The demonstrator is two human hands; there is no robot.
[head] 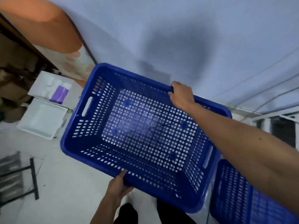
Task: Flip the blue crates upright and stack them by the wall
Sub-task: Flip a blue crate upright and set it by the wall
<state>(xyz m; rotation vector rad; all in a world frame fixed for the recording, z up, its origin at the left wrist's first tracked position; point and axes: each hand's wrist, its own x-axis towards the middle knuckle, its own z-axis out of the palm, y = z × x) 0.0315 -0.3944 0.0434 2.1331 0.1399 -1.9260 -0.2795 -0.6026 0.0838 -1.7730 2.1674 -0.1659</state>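
Blue crate (142, 135) being held mouth-up in both hands, close to the pale wall (194, 38).
Head view: the left hand (120, 185) is clamping the near long rim, with the thumb lying over the edge. The right hand (181, 94) is gripping the far long rim, with the fingers wrapping over it. A second blue crate (234, 191) is sitting at lower right, partly hiding behind the right forearm and running off the frame edge; whether it is standing upright cannot be told. Pale floor (64, 191) is showing through the perforated base. White trays (42, 118) are lying at left near the wall, with a purple item (59, 94) resting on one. An orange shape (40, 21) at upper left and a dark metal frame (32, 175) at lower left are blurring beyond identification.
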